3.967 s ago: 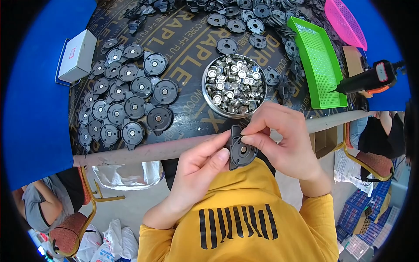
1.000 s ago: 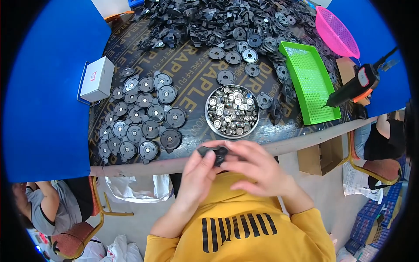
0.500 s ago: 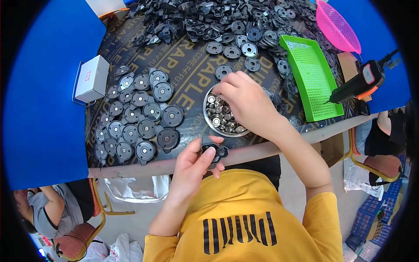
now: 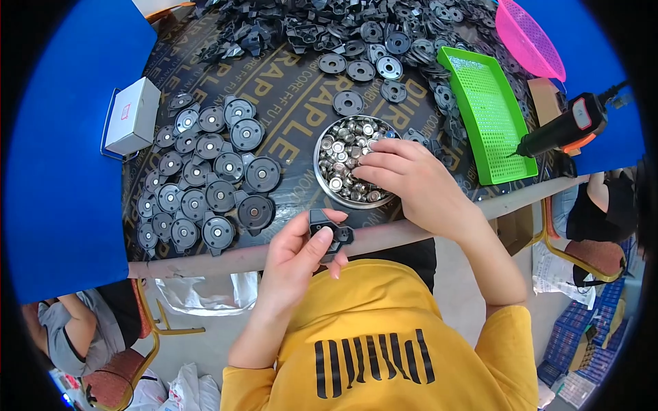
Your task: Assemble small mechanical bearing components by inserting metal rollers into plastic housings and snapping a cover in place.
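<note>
My left hand (image 4: 293, 255) is closed round a small black plastic part (image 4: 340, 236), thumb pressed on top, just in front of the table edge. To its upper right stands a round metal bowl (image 4: 319, 179) full of small shiny metal pieces (image 4: 343, 145). Over the bowl's right side reaches my right hand (image 4: 432, 188), its fingers stretched out and slightly apart, tips touching the pieces. Its thumb is hidden, and I see nothing held in it. Left of the bowl lies a group of round black plastic discs (image 4: 219, 195) with metal centres.
A large heap of black parts (image 4: 301, 31) covers the far table. At the right are a green perforated tray (image 4: 490, 116), a pink basket (image 4: 531, 41) and a black electric screwdriver (image 4: 565, 130). A white box (image 4: 133, 118) stands at the left. Other people sit on both sides.
My right hand has moved from the bowl's far side back toward its near right, and its fingers have spread over the pieces. My left hand keeps the black part.
</note>
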Demonstrator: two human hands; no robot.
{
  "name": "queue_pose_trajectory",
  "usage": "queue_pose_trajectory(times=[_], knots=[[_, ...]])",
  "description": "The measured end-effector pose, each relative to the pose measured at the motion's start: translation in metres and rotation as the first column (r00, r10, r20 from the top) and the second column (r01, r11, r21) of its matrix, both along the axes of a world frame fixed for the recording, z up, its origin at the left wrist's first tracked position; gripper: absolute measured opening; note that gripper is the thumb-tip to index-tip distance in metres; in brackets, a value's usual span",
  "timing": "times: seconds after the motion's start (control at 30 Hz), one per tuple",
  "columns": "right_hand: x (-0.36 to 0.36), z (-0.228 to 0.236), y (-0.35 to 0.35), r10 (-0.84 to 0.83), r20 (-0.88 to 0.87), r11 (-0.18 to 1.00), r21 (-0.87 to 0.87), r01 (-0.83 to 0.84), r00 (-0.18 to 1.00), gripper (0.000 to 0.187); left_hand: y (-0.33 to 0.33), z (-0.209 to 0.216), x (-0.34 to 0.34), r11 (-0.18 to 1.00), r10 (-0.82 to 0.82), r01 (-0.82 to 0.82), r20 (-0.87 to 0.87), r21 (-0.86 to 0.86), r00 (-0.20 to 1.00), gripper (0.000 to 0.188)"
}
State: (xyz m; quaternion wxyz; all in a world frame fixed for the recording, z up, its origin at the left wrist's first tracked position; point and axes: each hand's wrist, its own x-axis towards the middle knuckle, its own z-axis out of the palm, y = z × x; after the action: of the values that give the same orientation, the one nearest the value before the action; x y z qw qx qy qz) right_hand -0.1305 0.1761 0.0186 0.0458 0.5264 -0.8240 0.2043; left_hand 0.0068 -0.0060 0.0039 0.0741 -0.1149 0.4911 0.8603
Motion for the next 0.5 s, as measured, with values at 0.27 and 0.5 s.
queue_pose_trajectory(times=[0.27,0.5], knots=[[-0.018,0.006,-0.007,-0.123,0.152,0.955,-0.251,0.159,0.981,0.013,0.000,0.000,0.000,1.000,-0.021,0.021,-0.004,-0.010,1.000,0.030],[-0.028,-0.008,-0.027,-0.102,0.088,0.972,-0.204,0.118,0.991,0.009,-0.004,-0.003,0.000,0.990,-0.043,0.044,-0.010,0.136,0.999,0.036]])
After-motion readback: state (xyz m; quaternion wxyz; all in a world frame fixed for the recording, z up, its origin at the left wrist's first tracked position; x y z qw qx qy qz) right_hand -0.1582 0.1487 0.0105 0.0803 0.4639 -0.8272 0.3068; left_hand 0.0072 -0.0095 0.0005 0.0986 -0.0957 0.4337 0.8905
